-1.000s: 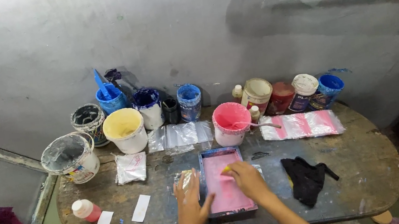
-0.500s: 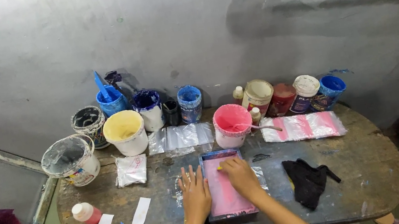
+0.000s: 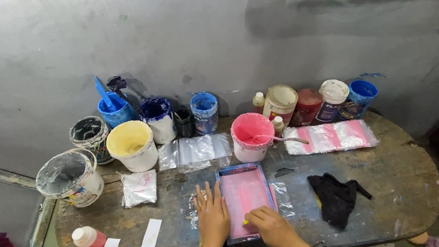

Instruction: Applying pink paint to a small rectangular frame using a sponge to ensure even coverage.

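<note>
Hands press a blue-framed pink screen (image 3: 245, 197) near the tabletop's (image 3: 405, 182) near edge: left hand (image 3: 212, 217) flat with fingers spread beside the frame, right hand (image 3: 270, 226) closed on a small yellow object (image 3: 245, 221), mostly hidden.
</note>
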